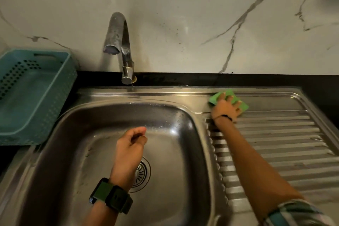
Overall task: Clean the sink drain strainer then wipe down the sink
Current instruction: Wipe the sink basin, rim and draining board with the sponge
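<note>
A stainless steel sink (183, 115) is sitting in a black countertop (183, 79) against a white marble-look wall (183, 14) with grey veins, its basin glistening with water drops and its ribbed draining board (275, 143) stretching off to the right. A curved chrome tap (119, 42) is rising behind the basin, and a teal perforated plastic basket (33, 93) is standing on the counter to the left. The round drain strainer (142, 172) is sitting in the basin floor, partly hidden behind the left wrist. The left hand (131, 145) is hovering over the basin with its fingers loosely curled in, gripping nothing, and a dark watch (111, 195) is wrapping its wrist. The right hand (226, 109) is reaching to the far corner of the draining board, fingers spread nearly flat and pressing down on a green sponge (228, 99) that is lying on the steel just beside the basin's rim. A plaid sleeve (297, 213) is showing at the lower right
</note>
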Tool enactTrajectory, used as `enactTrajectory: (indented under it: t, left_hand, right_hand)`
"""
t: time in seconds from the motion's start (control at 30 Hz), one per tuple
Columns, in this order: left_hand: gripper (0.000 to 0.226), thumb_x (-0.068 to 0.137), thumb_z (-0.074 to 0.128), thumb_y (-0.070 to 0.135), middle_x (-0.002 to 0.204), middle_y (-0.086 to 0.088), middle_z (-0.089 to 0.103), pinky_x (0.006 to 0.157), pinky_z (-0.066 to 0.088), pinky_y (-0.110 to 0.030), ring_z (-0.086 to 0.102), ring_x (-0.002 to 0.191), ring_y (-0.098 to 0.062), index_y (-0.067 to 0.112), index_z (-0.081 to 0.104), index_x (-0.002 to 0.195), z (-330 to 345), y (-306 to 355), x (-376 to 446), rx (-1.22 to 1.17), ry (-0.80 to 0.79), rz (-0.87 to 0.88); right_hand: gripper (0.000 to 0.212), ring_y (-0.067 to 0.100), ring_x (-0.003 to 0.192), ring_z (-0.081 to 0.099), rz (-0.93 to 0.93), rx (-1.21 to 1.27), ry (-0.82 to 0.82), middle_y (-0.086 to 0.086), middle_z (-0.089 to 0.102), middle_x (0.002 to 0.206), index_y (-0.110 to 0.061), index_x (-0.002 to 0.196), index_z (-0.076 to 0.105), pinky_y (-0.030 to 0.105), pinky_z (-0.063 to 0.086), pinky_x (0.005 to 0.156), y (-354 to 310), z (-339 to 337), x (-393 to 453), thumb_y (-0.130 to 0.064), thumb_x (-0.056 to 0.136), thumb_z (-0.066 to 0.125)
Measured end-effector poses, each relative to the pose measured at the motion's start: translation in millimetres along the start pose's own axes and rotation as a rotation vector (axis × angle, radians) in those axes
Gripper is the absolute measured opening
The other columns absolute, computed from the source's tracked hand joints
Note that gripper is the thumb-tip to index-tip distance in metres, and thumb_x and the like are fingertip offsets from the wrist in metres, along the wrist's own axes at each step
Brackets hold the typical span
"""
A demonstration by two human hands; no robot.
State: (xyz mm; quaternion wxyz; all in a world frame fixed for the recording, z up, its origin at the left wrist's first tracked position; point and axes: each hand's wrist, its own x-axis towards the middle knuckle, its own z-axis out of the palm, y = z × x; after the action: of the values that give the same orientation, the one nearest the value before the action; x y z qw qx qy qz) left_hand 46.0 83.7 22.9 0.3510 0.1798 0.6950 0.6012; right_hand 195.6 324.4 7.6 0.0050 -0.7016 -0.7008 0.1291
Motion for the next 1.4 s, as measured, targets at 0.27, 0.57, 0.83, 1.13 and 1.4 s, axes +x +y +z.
enactTrajectory:
  t: [0.27,0.57,0.83,1.13,1.4]
  left_hand:
    - [0.023,0.086,0.055,0.008,0.1,0.006,0.065,0.076,0.039,-0.016,0.058,0.096,-0.007,0.028,0.063,0.094,25.3,9.2,4.0,0.015,-0.012,0.031]
    - [0.022,0.086,0.054,0.006,0.097,0.005,0.064,0.071,0.039,-0.014,0.057,0.092,-0.004,0.025,0.063,0.093,53.7,9.6,-4.6,0.067,-0.043,0.041]
    - [0.021,0.088,0.053,0.007,0.101,0.005,0.063,0.072,0.038,-0.013,0.055,0.09,-0.001,0.016,0.063,0.105,66.7,20.9,-12.4,0.112,-0.041,0.029]
    - [0.024,0.088,0.051,0.004,0.104,0.001,0.062,0.074,0.04,-0.015,0.055,0.095,-0.009,0.012,0.062,0.109,91.3,24.7,-23.4,0.077,-0.013,0.028]
    - [0.025,0.088,0.05,0.004,0.107,-0.002,0.063,0.079,0.04,-0.019,0.056,0.101,-0.015,0.013,0.061,0.109,81.5,26.2,-21.7,0.076,-0.019,0.052]
  right_hand:
    - [0.071,0.047,0.141,-0.008,-0.281,0.039,-0.012,0.016,-0.003,0.158,-0.019,0.149,-0.002,0.059,-0.004,0.114,-76.9,37.7,-47.0,-0.02,0.094,0.043]
    - [0.071,0.032,0.146,-0.006,-1.13,-0.377,-0.037,-0.001,0.007,0.159,-0.034,0.147,0.016,0.048,-0.001,0.118,-56.4,37.8,-27.3,-0.008,0.089,0.049]
    - [0.065,0.021,0.147,0.006,-0.988,-0.452,-0.071,-0.008,0.014,0.158,-0.038,0.145,0.016,0.04,0.007,0.118,59.4,-25.9,62.3,-0.012,0.092,0.041]
    - [0.049,0.039,0.136,0.031,-0.111,0.014,0.021,0.02,0.033,0.148,-0.017,0.142,0.038,0.047,0.024,0.115,165.4,-54.9,99.7,-0.011,0.093,0.042]
    - [0.057,0.036,0.145,0.0,-0.09,0.25,-0.01,0.014,0.003,0.158,-0.028,0.148,0.012,0.054,0.006,0.117,-27.6,-3.1,11.5,-0.032,0.097,0.038]
